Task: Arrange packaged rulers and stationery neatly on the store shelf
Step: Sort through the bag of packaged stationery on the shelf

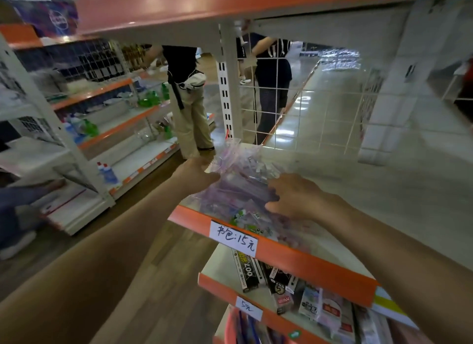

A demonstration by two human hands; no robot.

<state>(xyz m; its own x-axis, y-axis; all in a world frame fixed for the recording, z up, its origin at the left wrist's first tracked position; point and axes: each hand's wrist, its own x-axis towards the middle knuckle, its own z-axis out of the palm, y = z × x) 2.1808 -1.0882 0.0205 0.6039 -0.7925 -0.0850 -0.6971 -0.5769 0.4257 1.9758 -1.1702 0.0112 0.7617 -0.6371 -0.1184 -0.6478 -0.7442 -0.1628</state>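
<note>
Left hand (195, 173) pinches clear packets (240, 179); fingers of right hand (297, 195) curl round them.

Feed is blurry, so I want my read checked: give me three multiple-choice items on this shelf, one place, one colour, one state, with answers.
1. Where does the packet pile lie? A) on the shelf bearing the 15 label B) on the shelf below C) on the floor
2. What colour is that shelf's front strip? A) blue B) orange C) green
3. What is the left hand doing? A) hanging free B) holding a pen C) gripping the pile's edge
1 A: the pile sits just above that label. 2 B: the strip is plainly orange. 3 C: its thumb lies over the pile's left edge.
</note>
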